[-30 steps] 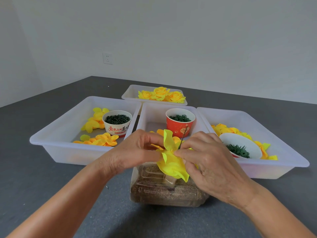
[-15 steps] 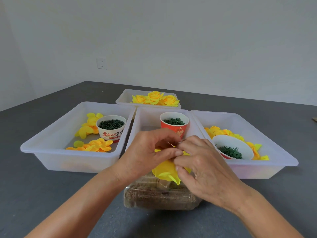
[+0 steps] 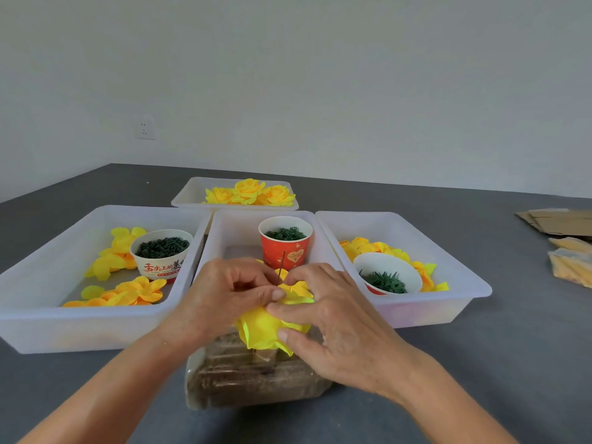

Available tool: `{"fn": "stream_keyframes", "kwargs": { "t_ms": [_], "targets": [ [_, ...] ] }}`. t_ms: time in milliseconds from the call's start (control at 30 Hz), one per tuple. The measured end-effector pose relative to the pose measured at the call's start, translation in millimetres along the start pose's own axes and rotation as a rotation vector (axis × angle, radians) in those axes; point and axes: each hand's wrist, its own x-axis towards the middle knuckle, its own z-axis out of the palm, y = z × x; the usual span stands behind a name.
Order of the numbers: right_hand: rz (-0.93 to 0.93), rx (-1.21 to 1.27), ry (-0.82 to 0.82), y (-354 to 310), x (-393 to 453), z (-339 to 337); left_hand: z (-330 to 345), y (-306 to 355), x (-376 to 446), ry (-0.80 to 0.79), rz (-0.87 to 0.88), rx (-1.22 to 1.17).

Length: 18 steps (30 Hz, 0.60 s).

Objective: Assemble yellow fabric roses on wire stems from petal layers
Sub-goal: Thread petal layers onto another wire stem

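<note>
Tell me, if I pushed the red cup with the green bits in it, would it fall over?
Probably it would slide or tip easily. The red cup looks like thin paper, so likely light. It stands upright in the middle tray, taller than it is wide at the base, so a push near the rim could topple it and spill the green bits.

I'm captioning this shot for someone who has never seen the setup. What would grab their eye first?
First, the two hands at the centre: the left hand and right hand grip a bright yellow flower with a thin wire poking up. Behind them, three finished roses lie in the far tray, and a red cup stands in the middle tray.
</note>
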Motion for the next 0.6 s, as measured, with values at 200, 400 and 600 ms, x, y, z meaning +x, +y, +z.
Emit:
{"fn": "stream_keyframes", "kwargs": {
  "t_ms": [200,400,600],
  "targets": [
    [0.101,0.421,0.101,16,8,-9,-1,-2,0,-0.073,-0.021,-0.035],
    [0.407,0.547,0.334,72,36,-13,-3,3,3,-0.131,-0.049,-0.015],
    [0.770,0.345,0.343,150,63,-16,-3,5,4,-0.125,-0.105,-0.066]
  ]
}}
